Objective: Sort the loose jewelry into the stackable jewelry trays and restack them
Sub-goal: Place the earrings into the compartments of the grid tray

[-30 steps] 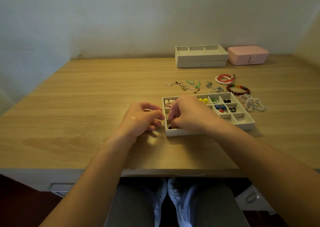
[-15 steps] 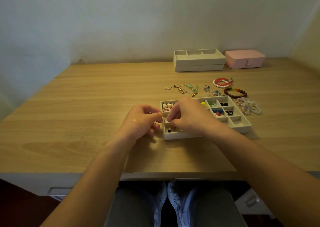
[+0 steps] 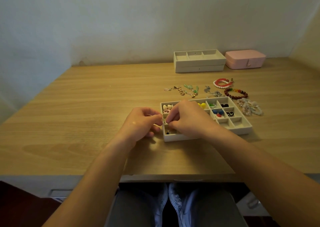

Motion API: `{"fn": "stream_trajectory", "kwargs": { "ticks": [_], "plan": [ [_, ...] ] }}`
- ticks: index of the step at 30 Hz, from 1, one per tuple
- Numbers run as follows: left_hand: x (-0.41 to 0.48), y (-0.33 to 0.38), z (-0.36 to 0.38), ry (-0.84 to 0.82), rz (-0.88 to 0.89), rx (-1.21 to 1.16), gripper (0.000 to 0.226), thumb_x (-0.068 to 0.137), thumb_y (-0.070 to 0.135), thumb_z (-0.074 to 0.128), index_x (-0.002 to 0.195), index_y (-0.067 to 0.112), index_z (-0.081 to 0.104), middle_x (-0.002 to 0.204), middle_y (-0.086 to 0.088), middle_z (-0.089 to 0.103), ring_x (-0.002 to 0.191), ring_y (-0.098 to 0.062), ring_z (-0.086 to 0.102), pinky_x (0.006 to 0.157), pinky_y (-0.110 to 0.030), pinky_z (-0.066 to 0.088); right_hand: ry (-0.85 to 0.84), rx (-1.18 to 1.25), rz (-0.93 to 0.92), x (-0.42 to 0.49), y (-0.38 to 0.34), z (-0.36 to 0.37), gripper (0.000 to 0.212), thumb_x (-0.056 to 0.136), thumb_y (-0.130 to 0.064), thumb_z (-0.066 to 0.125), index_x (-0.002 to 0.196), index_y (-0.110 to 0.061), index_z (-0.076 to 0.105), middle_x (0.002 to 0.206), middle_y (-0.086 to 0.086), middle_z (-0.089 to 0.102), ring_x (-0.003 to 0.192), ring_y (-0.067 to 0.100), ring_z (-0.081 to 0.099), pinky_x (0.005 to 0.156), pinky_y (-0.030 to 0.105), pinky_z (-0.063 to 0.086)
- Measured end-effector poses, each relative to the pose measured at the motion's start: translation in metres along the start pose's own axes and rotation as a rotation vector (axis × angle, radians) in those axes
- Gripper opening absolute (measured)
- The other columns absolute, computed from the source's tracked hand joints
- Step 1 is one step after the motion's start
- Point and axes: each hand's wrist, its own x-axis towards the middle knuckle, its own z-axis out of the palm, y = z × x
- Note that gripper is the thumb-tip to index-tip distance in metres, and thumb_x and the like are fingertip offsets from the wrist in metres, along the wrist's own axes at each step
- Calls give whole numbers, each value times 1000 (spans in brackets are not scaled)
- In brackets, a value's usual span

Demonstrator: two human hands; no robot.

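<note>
Tray (image 3: 240,131) is lying under the right hand (image 3: 187,121), whose curled fingers are pinching a small piece (image 3: 165,122) above its left compartments, probably to drop it in. The left hand (image 3: 140,122), touching beside, is seemingly pinching the same piece. Bracelets (image 3: 235,93) are lying beyond the right hand, unsorted.

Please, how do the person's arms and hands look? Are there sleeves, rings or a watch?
The left hand and the right hand are bare: no glove or ring shows. The left forearm and the right forearm are uncovered down to the picture's edge, with no sleeve, watch or bracelet.
</note>
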Motion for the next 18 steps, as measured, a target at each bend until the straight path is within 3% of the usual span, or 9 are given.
{"fn": "stream_trajectory", "kwargs": {
  "ticks": [7, 12, 15, 18],
  "plan": [
    [14, 3, 3, 54, 57, 46, 8, 88, 11, 73, 84, 14, 67, 71, -5, 68, 56, -15, 61, 43, -22, 43, 51, 82, 37, 8, 9, -13, 14, 84, -13, 75, 90, -24, 82, 83, -8, 75, 80, 6, 68, 81, 31, 60],
    [27, 1, 9, 74, 107, 252, 15, 79, 18, 83, 83, 18, 69, 67, -5, 70, 55, -17, 62, 51, -28, 46, 59, 61, 47, 8, 16, -18, 15, 85, -15, 72, 92, -23, 82, 84, -8, 74, 82, 8, 68, 81, 37, 62],
    [32, 4, 6, 52, 104, 357, 16, 77, 15, 82, 82, 21, 69, 71, -5, 71, 57, -16, 63, 55, -28, 48, 30, 47, 38, 7, 20, -23, 12, 85, -17, 74, 90, -25, 81, 85, -10, 74, 83, 7, 68, 80, 37, 62],
    [39, 16, 2, 51, 103, 414, 11, 82, 21, 80, 84, 22, 69, 78, -3, 73, 58, -13, 63, 47, -20, 44, 111, 142, 50, 18, 30, -44, 9, 88, -14, 74, 91, -22, 77, 87, -9, 73, 85, 6, 68, 80, 33, 61]
  ]
}}
